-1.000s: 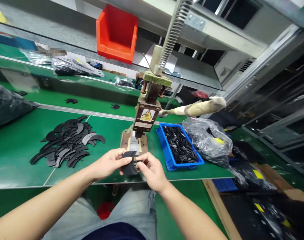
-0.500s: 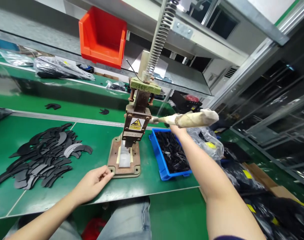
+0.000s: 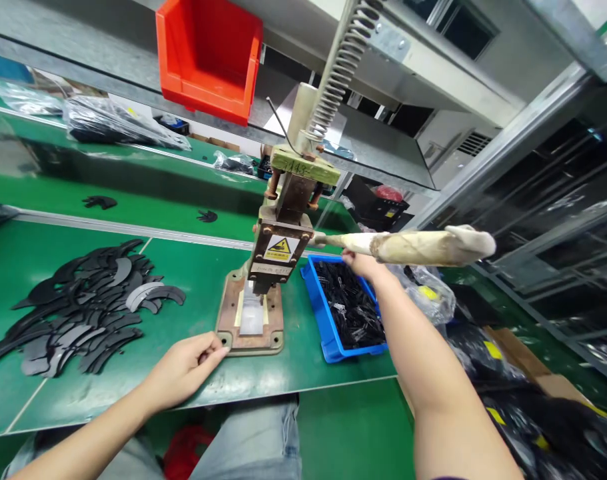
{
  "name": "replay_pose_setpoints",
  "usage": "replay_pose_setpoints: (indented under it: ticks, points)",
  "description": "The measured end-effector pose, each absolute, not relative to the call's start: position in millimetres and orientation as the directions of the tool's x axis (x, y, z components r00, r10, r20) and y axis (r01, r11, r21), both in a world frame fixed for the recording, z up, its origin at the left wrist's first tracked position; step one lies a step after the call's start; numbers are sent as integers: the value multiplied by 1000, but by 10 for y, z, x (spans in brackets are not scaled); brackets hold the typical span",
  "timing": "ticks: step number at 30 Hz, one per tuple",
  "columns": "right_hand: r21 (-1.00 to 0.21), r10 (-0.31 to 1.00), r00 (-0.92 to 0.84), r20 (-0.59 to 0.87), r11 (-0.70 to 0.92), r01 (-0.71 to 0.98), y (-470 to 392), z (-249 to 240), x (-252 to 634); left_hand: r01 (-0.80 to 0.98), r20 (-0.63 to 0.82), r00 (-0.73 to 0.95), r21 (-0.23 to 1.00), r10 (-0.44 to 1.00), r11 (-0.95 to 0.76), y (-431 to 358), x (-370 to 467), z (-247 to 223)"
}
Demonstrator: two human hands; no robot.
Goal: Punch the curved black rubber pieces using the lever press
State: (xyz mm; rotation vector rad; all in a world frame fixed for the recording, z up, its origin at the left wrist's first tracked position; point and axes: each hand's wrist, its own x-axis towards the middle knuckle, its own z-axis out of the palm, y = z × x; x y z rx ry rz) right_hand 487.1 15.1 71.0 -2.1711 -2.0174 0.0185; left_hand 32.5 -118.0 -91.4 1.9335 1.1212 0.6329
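Observation:
My left hand (image 3: 190, 368) rests on the table with its fingers curled in. Its fingertips touch the near left corner of the press base (image 3: 224, 313); whatever lies inside the fingers, if anything, is hidden. A pale plate (image 3: 252, 319) sits on that base under the hand press (image 3: 279, 248). Below the wrapped lever (image 3: 423, 247), my right hand (image 3: 366, 265) hangs at the far right edge of a blue bin (image 3: 314, 307) filled with small black parts (image 3: 344, 303). Its fingers are closed together, and I cannot make out anything between them.
Curved black strips (image 3: 90, 310) lie heaped on the left of the table. A red bin (image 3: 208, 63) hangs from the shelf above. Plastic-wrapped bags (image 3: 483, 353) crowd the right side. Two dark pieces lie on the green strip behind, one a fan-shaped piece (image 3: 207, 216).
My right hand has come out from behind the lever to the edge of the blue bin. The view has shifted, and the lever appears longer and closer. My left hand stays at the press base.

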Motion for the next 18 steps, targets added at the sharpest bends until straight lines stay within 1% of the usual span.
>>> replay_pose_setpoints:
  ticks: [3, 4, 6, 9, 12, 18]
  points:
    - [-66, 984, 56, -166, -67, 996, -221, 470, 4839, 468, 23, 490, 837, 872, -285, -1187, 326, -899]
    - [-48, 973, 49, -225, -61, 997, -332, 398, 4817, 464, 24, 490, 839, 872, -284, -1192, 327, -893]
    - [-16, 958, 45, -282, -51, 999, -514, 274, 4754, 461, 24, 490, 842, 871, -282, -1207, 327, -879]
    - [23, 961, 59, -270, -55, 998, -686, 164, 4645, 460, 15, 492, 844, 870, -275, -1237, 323, -867]
    - [32, 967, 64, -245, -58, 998, -782, 143, 4579, 465, 13, 492, 841, 870, -276, -1262, 314, -879]
    - [-37, 977, 35, -212, -44, 998, -887, 121, 4534, 484, 31, 483, 824, 875, -296, -1278, 325, -912]
